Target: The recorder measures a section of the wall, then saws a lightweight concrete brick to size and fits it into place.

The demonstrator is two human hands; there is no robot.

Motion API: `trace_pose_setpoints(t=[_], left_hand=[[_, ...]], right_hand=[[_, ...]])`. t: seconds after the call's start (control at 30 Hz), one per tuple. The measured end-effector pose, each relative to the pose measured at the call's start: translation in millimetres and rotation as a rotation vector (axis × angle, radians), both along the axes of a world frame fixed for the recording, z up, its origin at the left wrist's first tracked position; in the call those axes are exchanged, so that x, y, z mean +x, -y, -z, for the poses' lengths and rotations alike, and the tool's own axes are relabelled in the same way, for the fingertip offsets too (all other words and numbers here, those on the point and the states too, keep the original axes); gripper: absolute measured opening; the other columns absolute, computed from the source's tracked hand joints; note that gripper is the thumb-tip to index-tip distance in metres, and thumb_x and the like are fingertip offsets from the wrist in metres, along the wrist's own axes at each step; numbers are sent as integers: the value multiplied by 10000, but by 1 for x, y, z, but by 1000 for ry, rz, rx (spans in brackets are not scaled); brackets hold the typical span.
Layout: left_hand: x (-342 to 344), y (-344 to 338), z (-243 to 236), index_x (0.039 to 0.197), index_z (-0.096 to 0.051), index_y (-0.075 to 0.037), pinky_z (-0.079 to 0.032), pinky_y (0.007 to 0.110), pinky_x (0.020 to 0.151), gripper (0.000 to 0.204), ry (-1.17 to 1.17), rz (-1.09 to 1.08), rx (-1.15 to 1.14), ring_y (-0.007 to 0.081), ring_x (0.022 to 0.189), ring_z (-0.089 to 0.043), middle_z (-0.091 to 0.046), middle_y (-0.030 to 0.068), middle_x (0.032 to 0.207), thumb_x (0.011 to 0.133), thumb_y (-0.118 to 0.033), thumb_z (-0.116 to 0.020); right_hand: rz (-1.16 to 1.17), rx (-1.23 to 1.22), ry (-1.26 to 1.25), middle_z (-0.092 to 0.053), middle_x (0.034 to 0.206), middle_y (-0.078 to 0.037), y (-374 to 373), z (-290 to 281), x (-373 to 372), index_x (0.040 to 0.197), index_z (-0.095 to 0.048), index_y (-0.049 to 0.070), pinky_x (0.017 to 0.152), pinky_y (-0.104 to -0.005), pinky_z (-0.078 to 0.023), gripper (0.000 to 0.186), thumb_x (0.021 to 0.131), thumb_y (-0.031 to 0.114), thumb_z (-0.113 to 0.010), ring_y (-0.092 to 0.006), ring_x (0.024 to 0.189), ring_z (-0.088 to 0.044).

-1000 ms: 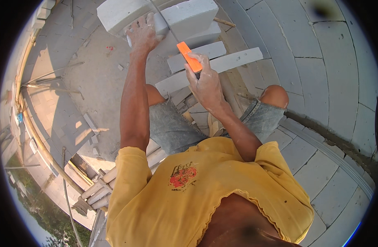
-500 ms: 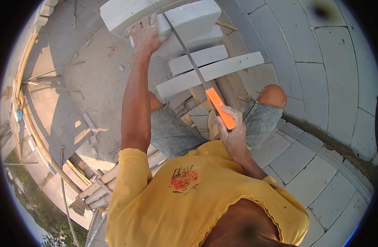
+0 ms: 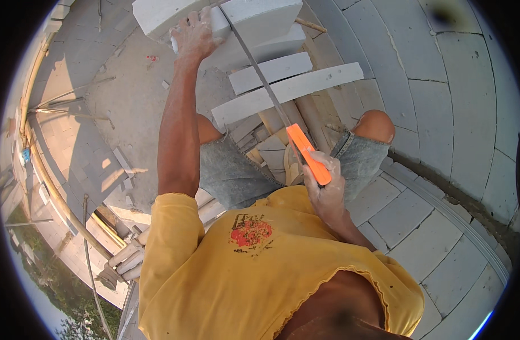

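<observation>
My right hand (image 3: 327, 190) is wrapped around the orange handle (image 3: 308, 154) of a hand saw. Its long, narrow blade (image 3: 255, 67) slants up and left across a pale block (image 3: 260, 20) at the far side. Just left of the blade, my left hand (image 3: 194, 35) grips the same block, fingers spread over its top. How deep the blade sits in the block I cannot tell. Between the block and my knees lie a shorter pale strip (image 3: 271, 72) and a longer one (image 3: 288, 93).
A wall of large grey blocks (image 3: 458, 102) rises on the right. Pale paving blocks (image 3: 404, 209) lie below it. Bamboo poles (image 3: 58, 198) curve along the left edge, with greenery beyond. Block offcuts (image 3: 124, 161) are scattered on the dusty floor (image 3: 129, 96).
The saw has been drawn back slightly toward my body in my right hand. My left hand stays on the block. The whole view has shifted a little.
</observation>
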State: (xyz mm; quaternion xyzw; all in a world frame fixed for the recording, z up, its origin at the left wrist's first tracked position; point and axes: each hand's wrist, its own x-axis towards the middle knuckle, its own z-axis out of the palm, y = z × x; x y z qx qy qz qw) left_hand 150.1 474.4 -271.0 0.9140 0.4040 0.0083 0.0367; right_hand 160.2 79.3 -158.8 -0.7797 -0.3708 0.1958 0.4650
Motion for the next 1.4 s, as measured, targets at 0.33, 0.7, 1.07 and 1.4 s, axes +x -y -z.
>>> trace_pose_setpoints(t=[0.33, 0.7, 1.07, 1.4], left_hand=[[1, -18, -4, 1480, -361, -179, -361, 601, 1003, 916, -62, 1, -63, 385, 1271, -478, -496, 140, 1385, 733, -511, -774], [-4, -8, 2, 1476, -364, -176, -367, 610, 996, 916, -46, -4, -31, 399, 1287, -458, -490, 145, 1384, 729, -517, -771], [-9, 1, 11, 1477, -354, -177, -358, 619, 997, 920, -43, -8, -27, 400, 1288, -464, -489, 148, 1393, 734, -523, -771], [14, -11, 10, 1490, -350, -189, -369, 618, 1007, 955, -2, 20, -23, 398, 1293, -467, -492, 138, 1402, 709, -520, -791]], right_hand=[[-24, 34, 12, -647, 1165, -230, -4, 27, 7, 1222, -514, 39, 821, -373, -544, 346, 920, 112, -667, -358, 1010, -666], [-38, -31, 45, -651, 1144, -215, -3, 30, 2, 1201, -511, 34, 776, -386, -539, 331, 918, 106, -669, -364, 936, -676], [-17, -10, 72, -642, 1157, -169, 7, 43, -2, 1199, -531, 8, 811, -337, -527, 332, 901, 28, -678, -267, 936, -676], [-5, 19, 110, -681, 1063, -190, -79, 64, 32, 1178, -537, 28, 746, -396, -539, 332, 893, 79, -699, -352, 858, -691]])
